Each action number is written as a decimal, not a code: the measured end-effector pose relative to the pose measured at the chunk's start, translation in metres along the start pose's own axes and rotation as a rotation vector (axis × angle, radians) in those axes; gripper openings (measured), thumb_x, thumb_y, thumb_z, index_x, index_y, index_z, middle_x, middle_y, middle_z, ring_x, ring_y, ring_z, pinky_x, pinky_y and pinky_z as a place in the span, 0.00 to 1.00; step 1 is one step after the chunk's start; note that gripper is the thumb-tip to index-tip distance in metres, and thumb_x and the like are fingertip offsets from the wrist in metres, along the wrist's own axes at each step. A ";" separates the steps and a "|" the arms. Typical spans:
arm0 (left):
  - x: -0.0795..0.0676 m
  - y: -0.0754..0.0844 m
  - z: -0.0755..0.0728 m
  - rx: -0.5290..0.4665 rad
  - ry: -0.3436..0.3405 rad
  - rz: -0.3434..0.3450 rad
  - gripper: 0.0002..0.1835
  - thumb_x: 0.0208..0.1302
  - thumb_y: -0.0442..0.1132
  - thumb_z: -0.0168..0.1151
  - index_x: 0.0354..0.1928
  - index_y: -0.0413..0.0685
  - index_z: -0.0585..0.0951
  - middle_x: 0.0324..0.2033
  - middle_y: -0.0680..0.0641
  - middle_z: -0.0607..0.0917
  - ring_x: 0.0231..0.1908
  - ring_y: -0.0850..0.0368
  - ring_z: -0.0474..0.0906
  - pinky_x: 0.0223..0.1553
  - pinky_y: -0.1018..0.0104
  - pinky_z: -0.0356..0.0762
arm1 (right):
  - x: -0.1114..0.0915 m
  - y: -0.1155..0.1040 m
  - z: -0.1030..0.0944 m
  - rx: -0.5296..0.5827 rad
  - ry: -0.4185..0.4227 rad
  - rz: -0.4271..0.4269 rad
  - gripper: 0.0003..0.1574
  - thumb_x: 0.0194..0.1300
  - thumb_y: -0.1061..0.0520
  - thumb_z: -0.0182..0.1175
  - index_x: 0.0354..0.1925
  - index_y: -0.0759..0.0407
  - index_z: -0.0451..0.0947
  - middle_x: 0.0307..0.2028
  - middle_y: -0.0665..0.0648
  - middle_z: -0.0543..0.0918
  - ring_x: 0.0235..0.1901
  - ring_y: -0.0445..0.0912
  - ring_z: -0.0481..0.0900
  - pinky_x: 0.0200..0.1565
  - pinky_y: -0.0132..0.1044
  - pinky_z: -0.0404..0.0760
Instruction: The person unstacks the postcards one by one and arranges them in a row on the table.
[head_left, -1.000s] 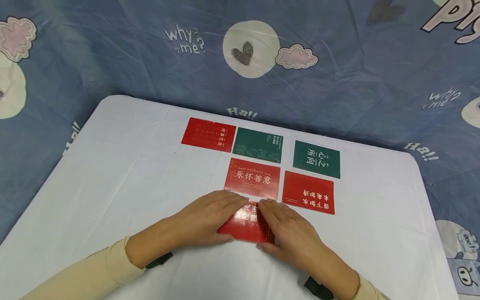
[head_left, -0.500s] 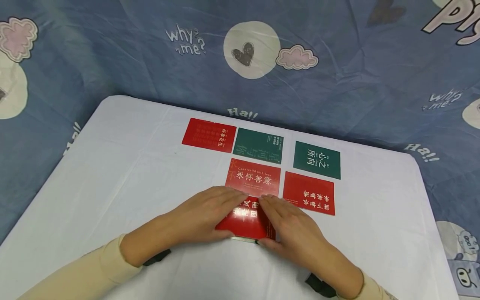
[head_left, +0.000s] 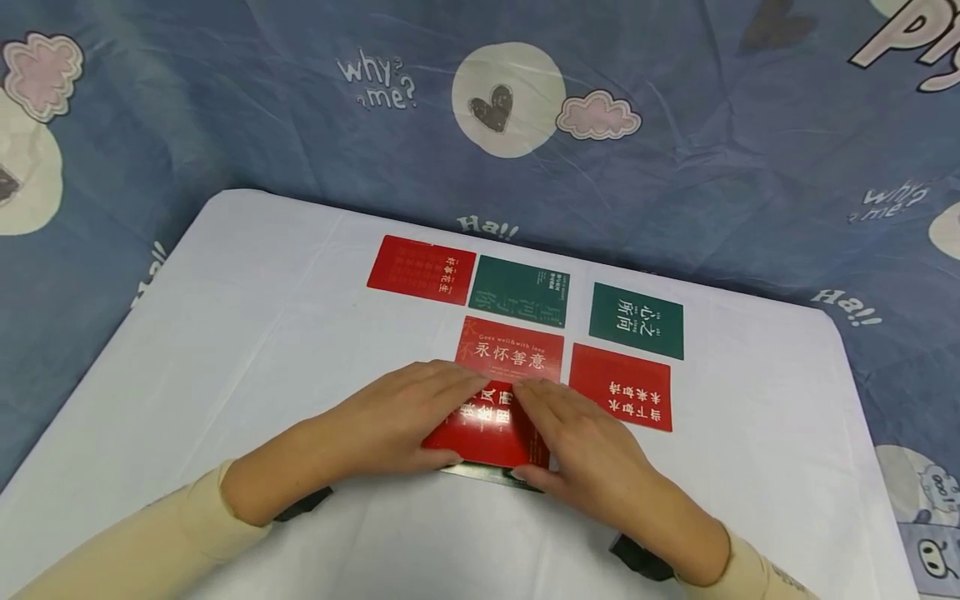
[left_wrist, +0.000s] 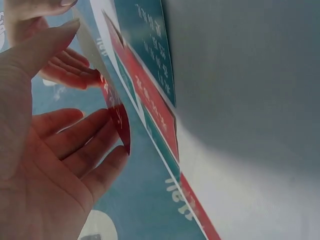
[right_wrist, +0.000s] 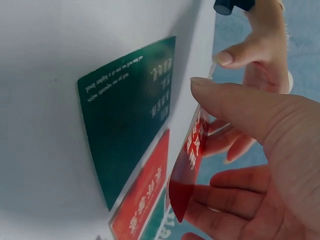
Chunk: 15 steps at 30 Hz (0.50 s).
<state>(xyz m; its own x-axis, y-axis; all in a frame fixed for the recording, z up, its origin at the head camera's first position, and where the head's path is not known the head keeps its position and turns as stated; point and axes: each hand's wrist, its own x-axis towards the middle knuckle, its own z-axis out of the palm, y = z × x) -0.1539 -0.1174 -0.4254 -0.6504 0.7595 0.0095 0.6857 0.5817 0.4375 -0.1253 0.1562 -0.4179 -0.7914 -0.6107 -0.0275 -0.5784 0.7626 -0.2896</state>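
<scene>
Between my two hands is a red card (head_left: 487,437) with white Chinese characters. My left hand (head_left: 405,417) grips its left side and my right hand (head_left: 588,446) its right side, thumbs at the near edge and fingers at the far one. Both wrist views show this red card raised and slightly bowed, with a gap below it. Under it a dark green card (right_wrist: 127,120) lies flat on the white tablecloth; in the head view only its near strip (head_left: 491,475) shows. Just beyond lies a lighter red card (head_left: 510,346), its near part covered by the held card and fingers.
On the white table (head_left: 262,333), a red card (head_left: 422,269) and a green card (head_left: 517,292) lie side by side at the back. To the right are another green card (head_left: 637,321) and a red card (head_left: 621,392). A blue printed cloth (head_left: 300,100) hangs behind.
Both hands have lifted the red card and shifted it slightly away from me, overlapping the lighter red card. The near edge of the green card underneath has come into view. The other cards stay put.
</scene>
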 end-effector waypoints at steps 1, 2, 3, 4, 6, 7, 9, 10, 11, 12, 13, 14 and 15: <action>0.000 -0.001 -0.001 0.001 -0.002 -0.004 0.52 0.53 0.54 0.82 0.77 0.45 0.69 0.69 0.47 0.77 0.69 0.48 0.71 0.70 0.49 0.71 | 0.001 0.000 -0.001 0.001 0.001 -0.004 0.63 0.50 0.38 0.83 0.76 0.59 0.69 0.69 0.60 0.77 0.69 0.56 0.75 0.61 0.53 0.80; 0.000 -0.002 -0.001 0.001 -0.002 -0.007 0.52 0.52 0.54 0.83 0.77 0.46 0.69 0.69 0.47 0.77 0.69 0.49 0.71 0.70 0.49 0.71 | 0.001 -0.001 -0.001 0.003 0.001 -0.007 0.63 0.50 0.38 0.83 0.76 0.59 0.68 0.69 0.60 0.77 0.69 0.56 0.74 0.62 0.53 0.80; -0.001 -0.003 -0.001 0.003 -0.003 -0.010 0.52 0.52 0.54 0.83 0.77 0.46 0.69 0.69 0.47 0.77 0.69 0.49 0.71 0.70 0.49 0.71 | 0.002 -0.001 -0.002 0.006 0.001 -0.009 0.63 0.50 0.38 0.83 0.76 0.58 0.68 0.69 0.60 0.76 0.69 0.56 0.74 0.62 0.53 0.80; -0.001 -0.004 -0.002 0.003 -0.001 -0.009 0.52 0.52 0.54 0.83 0.77 0.46 0.70 0.69 0.47 0.77 0.69 0.49 0.72 0.69 0.49 0.72 | 0.002 -0.001 -0.002 0.006 0.002 -0.011 0.63 0.50 0.38 0.83 0.76 0.58 0.68 0.70 0.60 0.76 0.69 0.56 0.74 0.62 0.53 0.80; -0.001 -0.005 -0.003 0.003 0.003 -0.005 0.52 0.51 0.54 0.83 0.76 0.46 0.70 0.69 0.47 0.77 0.68 0.49 0.72 0.69 0.48 0.72 | 0.004 -0.002 -0.003 0.009 0.001 -0.014 0.63 0.50 0.38 0.83 0.76 0.58 0.68 0.70 0.60 0.76 0.69 0.56 0.74 0.63 0.53 0.79; -0.002 -0.006 -0.004 0.004 0.007 -0.002 0.52 0.52 0.54 0.83 0.76 0.45 0.70 0.69 0.46 0.77 0.68 0.48 0.72 0.69 0.48 0.72 | 0.004 -0.002 -0.004 0.008 0.001 -0.015 0.63 0.50 0.38 0.83 0.77 0.58 0.68 0.70 0.60 0.76 0.69 0.56 0.74 0.63 0.53 0.79; -0.003 -0.007 -0.006 0.003 0.015 0.009 0.51 0.52 0.53 0.83 0.76 0.44 0.70 0.68 0.46 0.77 0.68 0.47 0.72 0.69 0.48 0.72 | 0.006 -0.002 -0.005 0.009 0.000 -0.019 0.63 0.51 0.38 0.83 0.77 0.59 0.67 0.70 0.60 0.76 0.69 0.56 0.73 0.64 0.54 0.78; -0.003 -0.007 -0.007 0.003 0.021 0.015 0.51 0.52 0.53 0.83 0.76 0.43 0.70 0.68 0.45 0.78 0.68 0.47 0.72 0.69 0.47 0.72 | 0.007 -0.002 -0.005 0.008 0.001 -0.021 0.63 0.51 0.38 0.83 0.77 0.58 0.67 0.70 0.60 0.76 0.69 0.56 0.73 0.64 0.54 0.78; -0.003 -0.008 -0.008 0.005 0.025 0.018 0.51 0.52 0.53 0.83 0.75 0.43 0.71 0.68 0.45 0.78 0.68 0.47 0.72 0.69 0.47 0.72 | 0.008 -0.002 -0.006 0.008 0.002 -0.025 0.63 0.51 0.38 0.83 0.77 0.58 0.67 0.70 0.60 0.75 0.69 0.56 0.73 0.64 0.54 0.78; -0.004 -0.008 -0.010 0.009 0.029 0.020 0.51 0.52 0.53 0.83 0.75 0.43 0.71 0.68 0.45 0.78 0.68 0.46 0.72 0.69 0.47 0.72 | 0.009 -0.002 -0.006 0.007 0.006 -0.029 0.64 0.51 0.38 0.83 0.77 0.58 0.67 0.70 0.60 0.75 0.69 0.56 0.73 0.65 0.54 0.77; -0.004 -0.009 -0.011 0.014 0.033 0.024 0.51 0.52 0.53 0.83 0.75 0.43 0.71 0.68 0.45 0.78 0.68 0.46 0.72 0.69 0.47 0.72 | 0.010 -0.002 -0.007 0.005 0.012 -0.033 0.64 0.50 0.38 0.83 0.77 0.58 0.67 0.70 0.60 0.75 0.69 0.57 0.73 0.65 0.54 0.77; -0.004 -0.010 -0.012 0.019 0.036 0.028 0.51 0.52 0.53 0.83 0.75 0.43 0.71 0.68 0.45 0.78 0.68 0.46 0.72 0.69 0.46 0.72 | 0.012 -0.002 -0.007 0.003 0.016 -0.037 0.64 0.50 0.39 0.83 0.77 0.58 0.67 0.70 0.60 0.76 0.69 0.57 0.73 0.65 0.54 0.77; -0.004 -0.010 -0.013 0.025 0.038 0.029 0.51 0.52 0.53 0.83 0.75 0.43 0.71 0.68 0.45 0.78 0.68 0.46 0.72 0.69 0.46 0.72 | 0.013 -0.002 -0.008 0.002 0.022 -0.042 0.64 0.50 0.39 0.83 0.77 0.59 0.67 0.70 0.60 0.76 0.69 0.57 0.74 0.65 0.54 0.77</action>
<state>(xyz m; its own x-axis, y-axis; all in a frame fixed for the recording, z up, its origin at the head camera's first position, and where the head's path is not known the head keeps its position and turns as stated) -0.1622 -0.1302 -0.4185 -0.6414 0.7651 0.0558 0.7123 0.5669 0.4138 -0.1357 0.1487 -0.4103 -0.7705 -0.6374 0.0057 -0.6109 0.7360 -0.2917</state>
